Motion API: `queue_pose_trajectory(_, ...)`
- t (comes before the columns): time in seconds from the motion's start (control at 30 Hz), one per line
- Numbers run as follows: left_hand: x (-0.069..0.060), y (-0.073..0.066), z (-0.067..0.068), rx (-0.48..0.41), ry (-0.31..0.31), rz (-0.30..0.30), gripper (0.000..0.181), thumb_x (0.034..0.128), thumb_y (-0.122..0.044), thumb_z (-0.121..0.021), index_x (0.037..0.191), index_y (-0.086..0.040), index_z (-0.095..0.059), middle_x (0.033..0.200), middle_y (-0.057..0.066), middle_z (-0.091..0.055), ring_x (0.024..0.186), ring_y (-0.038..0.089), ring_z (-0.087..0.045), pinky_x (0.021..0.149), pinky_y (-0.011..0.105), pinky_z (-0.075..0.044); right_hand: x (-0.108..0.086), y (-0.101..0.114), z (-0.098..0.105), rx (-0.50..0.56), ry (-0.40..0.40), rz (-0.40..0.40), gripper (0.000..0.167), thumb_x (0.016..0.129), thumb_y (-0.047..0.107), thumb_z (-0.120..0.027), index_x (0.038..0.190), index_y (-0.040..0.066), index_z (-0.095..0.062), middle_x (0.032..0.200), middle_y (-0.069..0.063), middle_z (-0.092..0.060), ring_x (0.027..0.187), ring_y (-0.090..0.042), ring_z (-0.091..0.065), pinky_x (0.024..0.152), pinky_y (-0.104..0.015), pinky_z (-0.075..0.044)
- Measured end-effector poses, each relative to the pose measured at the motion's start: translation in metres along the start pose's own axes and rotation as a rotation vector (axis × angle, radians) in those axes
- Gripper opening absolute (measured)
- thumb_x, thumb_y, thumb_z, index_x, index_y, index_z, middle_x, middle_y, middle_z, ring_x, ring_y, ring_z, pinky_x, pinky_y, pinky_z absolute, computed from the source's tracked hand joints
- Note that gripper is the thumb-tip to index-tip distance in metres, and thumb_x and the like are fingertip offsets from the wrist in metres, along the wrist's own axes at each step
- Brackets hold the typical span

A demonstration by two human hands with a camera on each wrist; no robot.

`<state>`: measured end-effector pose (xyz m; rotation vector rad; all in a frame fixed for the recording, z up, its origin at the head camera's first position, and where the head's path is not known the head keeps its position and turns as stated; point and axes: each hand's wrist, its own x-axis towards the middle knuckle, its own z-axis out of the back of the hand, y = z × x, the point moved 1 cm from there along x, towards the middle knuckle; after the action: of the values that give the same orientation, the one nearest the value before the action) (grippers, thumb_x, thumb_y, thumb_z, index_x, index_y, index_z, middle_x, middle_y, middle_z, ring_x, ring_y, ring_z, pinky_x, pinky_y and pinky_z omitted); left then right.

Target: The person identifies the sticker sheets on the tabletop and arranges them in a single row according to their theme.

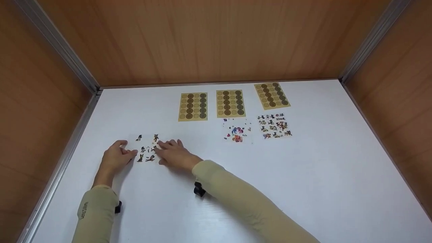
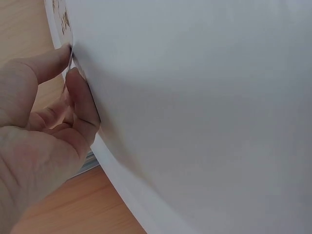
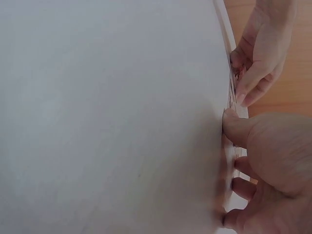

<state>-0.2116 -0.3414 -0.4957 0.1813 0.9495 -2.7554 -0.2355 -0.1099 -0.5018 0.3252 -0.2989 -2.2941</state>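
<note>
Presently: sticker sheet (image 1: 144,150), on left part of bench (image 1: 320,179). Left hand (image 1: 115,156) at its left edge, pinch uncertain; right hand (image 1: 176,155) outstretched at right edge, unclamped. Possible fault: leftward pull against right-hand pressure, creasing or skewing thin sheet.

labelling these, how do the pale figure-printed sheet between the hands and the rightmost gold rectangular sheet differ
The pale sheet carries small scattered figures; the gold sheet has circles in columns. The pale sheet is between the left hand and right hand; the gold sheet lies untouched. Both bear several separate designs.
</note>
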Motion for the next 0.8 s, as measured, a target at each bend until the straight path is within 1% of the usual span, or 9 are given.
queue_pose_trajectory(0.1,0.0021,-0.0001,-0.0019,-0.006,-0.009,-0.007,0.069,0.0965,-0.028,-0.068,0.145,0.012,-0.039,0.092,0.013,-0.062,0.079,0.023,-0.056,0.069,0.033,-0.045,-0.0002,-0.0027,0.0022,0.007,0.013,-0.007,0.057,0.106,0.036,-0.051,0.159,0.020,-0.036,0.167,-0.003,-0.024,0.151,-0.026,-0.024,0.124,-0.051,-0.013)
queue_pose_trajectory(0.33,0.0076,-0.0005,-0.0037,-0.028,-0.034,-0.026,0.070,0.0958,-0.029,-0.069,0.145,0.012,-0.040,0.096,0.015,-0.065,0.083,0.025,-0.060,0.078,0.038,-0.047,0.0035,-0.0078,0.0040,-0.048,0.012,-0.034,0.058,0.106,0.039,-0.050,0.159,0.019,-0.035,0.166,0.001,-0.025,0.149,-0.022,-0.028,0.124,-0.049,-0.017)
queue_pose_trajectory(0.43,0.0060,0.0010,-0.0028,-0.032,-0.037,-0.016,0.070,0.0959,-0.029,-0.069,0.145,0.012,-0.040,0.096,0.014,-0.065,0.084,0.025,-0.059,0.078,0.037,-0.047,0.0042,-0.0066,0.0021,-0.041,0.015,-0.031,0.059,0.106,0.040,-0.050,0.159,0.019,-0.035,0.167,0.000,-0.024,0.150,-0.022,-0.027,0.124,-0.050,-0.015)
queue_pose_trajectory(0.67,0.0004,0.0043,-0.0017,-0.028,-0.017,0.018,0.072,0.0968,-0.032,-0.067,0.146,0.012,-0.039,0.095,0.012,-0.064,0.081,0.022,-0.057,0.074,0.033,-0.046,0.0026,-0.0029,-0.0032,-0.031,0.009,-0.017,0.061,0.106,0.040,-0.049,0.160,0.019,-0.032,0.167,0.000,-0.023,0.151,-0.023,-0.025,0.124,-0.050,-0.014)
queue_pose_trajectory(0.8,-0.0002,0.0043,-0.0024,-0.033,-0.017,0.030,0.074,0.0973,-0.036,-0.066,0.147,0.012,-0.038,0.095,0.011,-0.061,0.083,0.022,-0.055,0.077,0.035,-0.046,0.0000,-0.0023,-0.0040,-0.013,-0.001,-0.016,0.061,0.106,0.039,-0.048,0.161,0.020,-0.029,0.167,0.000,-0.022,0.151,-0.023,-0.024,0.124,-0.050,-0.013)
